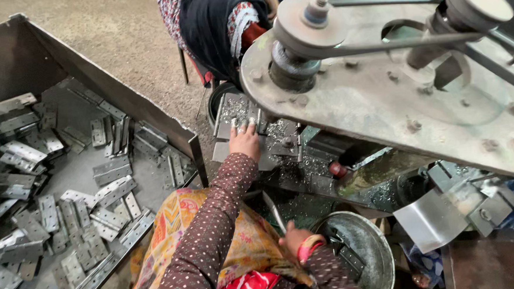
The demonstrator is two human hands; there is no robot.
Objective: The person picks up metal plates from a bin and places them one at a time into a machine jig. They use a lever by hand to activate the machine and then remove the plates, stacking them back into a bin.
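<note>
left hand: the left hand (244, 140) lay flat, fingers spread, pressing a metal hinge plate (236, 115) onto the machine bed (280, 142); open palm, not a closed grip.
right hand: the right hand (293, 240) was low by the round metal tub (365, 244), fingers curled near a thin metal rod (274, 211); whether that grip was closed on it, i cannot tell.
step in hand: it looked like a plate was being seated under the machine head (383, 91), at the bed's near edge.
next move: likely called for holding the plate square and keeping fingers back from the working part.
spare stock: loose hinges (66, 195) lay piled in the big steel bin (113, 90), well apart on the left.
hard to make out: the tool over the plate was hidden by the belt pulley (308, 24); the tub's contents were dim; another person's sleeve (242, 22) was cut off at the top.
</note>
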